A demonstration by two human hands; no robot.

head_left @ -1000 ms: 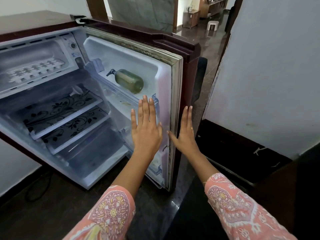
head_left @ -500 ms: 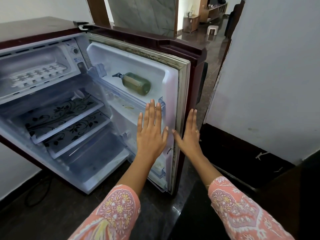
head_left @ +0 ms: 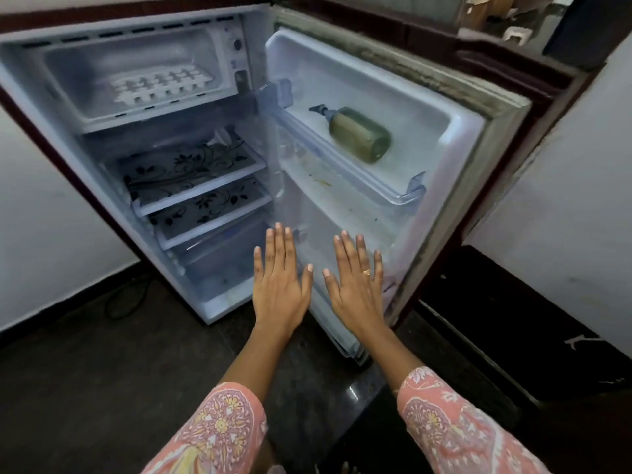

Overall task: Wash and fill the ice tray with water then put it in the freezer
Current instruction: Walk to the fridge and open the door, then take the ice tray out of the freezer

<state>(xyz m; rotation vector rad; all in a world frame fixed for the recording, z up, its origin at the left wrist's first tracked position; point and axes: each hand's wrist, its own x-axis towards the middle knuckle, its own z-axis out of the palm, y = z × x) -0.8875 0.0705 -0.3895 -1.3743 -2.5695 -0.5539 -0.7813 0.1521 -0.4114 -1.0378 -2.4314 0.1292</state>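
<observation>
**A:** Where was the ice tray (head_left: 160, 87)?

**B:** Inside the freezer compartment (head_left: 65, 68), far left at the top of the open fridge, lying flat. Whether its cells held water, I couldn't tell.

**A:** And the hands?

**B:** Both were empty. The left hand (head_left: 278, 285) and right hand (head_left: 357, 289) were held flat side by side, fingers straight and slightly spread, low in front of the door (head_left: 455, 138). The right one was over its inner lining. I couldn't tell if either touched it.

**A:** So which step?

**B:** Judging by the tray's place, the last one: only shutting the door remained.

**A:** What did that call for?

**B:** A hand behind the door's right edge to swing it left, gently, since 1 bottle (head_left: 359, 135) lay loose on its shelf.
</observation>
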